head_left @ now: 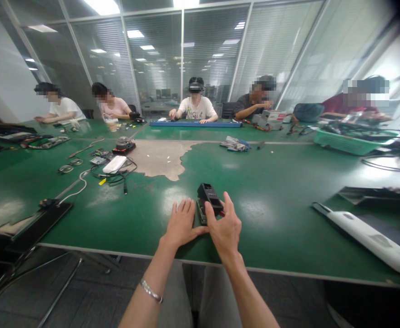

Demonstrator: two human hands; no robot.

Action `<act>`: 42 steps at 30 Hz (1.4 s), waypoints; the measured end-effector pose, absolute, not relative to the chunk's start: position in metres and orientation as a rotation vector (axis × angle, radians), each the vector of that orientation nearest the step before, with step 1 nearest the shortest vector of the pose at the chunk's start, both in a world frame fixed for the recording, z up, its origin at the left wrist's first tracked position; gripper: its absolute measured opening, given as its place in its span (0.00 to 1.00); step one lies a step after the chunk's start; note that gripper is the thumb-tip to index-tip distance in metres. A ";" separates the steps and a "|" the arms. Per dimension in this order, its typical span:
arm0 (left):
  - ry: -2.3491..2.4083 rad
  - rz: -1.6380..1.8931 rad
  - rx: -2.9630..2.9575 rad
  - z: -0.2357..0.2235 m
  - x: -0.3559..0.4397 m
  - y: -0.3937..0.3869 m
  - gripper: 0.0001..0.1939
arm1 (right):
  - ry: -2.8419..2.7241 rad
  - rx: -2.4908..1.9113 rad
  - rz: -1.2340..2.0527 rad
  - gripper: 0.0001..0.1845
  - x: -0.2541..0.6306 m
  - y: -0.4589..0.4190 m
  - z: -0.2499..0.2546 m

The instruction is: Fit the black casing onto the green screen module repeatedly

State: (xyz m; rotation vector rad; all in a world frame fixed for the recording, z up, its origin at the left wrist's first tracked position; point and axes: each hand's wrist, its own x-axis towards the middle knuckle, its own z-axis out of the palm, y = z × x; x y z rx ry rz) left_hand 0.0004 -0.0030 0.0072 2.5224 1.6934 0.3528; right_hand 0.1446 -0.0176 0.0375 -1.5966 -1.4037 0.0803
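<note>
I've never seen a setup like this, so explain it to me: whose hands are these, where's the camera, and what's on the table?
There's no machine here. This single picture comes from a camera on a person's head, looking forward and down at their bare hands. The right hand holds a black device between thumb and fingers; the left hand lies beside it, fingers extended. On the green table are glasses, a white box among cables, a crumpled grey cloth, a pale green basket and a long white object. Other people sit across the table.
</note>
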 end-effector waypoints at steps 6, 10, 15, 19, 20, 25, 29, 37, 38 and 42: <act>1.690 0.406 2.496 0.008 0.002 -0.004 0.47 | -1.370 -1.694 -0.027 0.39 0.181 -0.021 0.025; 1.695 0.409 2.486 0.008 0.002 -0.005 0.44 | -1.416 -1.780 -0.051 0.38 0.194 -0.028 0.003; 1.689 0.407 2.499 0.009 0.002 -0.005 0.41 | -1.487 -1.806 -0.085 0.41 0.195 -0.031 -0.005; 1.688 0.406 2.502 0.010 0.002 -0.006 0.40 | -1.499 -1.769 -0.113 0.44 0.194 -0.030 -0.005; 1.690 0.403 2.502 0.010 0.002 -0.006 0.40 | -1.492 -1.763 -0.115 0.44 0.194 -0.030 -0.005; 1.683 0.392 2.501 0.010 0.002 -0.006 0.40 | -1.487 -1.730 -0.139 0.42 0.194 -0.031 -0.004; 1.693 0.405 2.492 0.010 0.002 -0.005 0.41 | -1.515 -1.756 -0.144 0.39 0.195 -0.032 -0.006; 1.679 0.412 2.472 0.008 -0.001 -0.006 0.44 | -1.379 -1.797 -0.047 0.40 0.193 -0.034 0.007; 1.674 0.416 2.471 0.008 -0.001 -0.006 0.45 | -1.334 -1.792 -0.009 0.40 0.192 -0.033 0.012; 1.655 0.441 2.448 0.009 -0.002 -0.006 0.46 | -1.270 -1.691 0.101 0.41 0.182 -0.031 0.034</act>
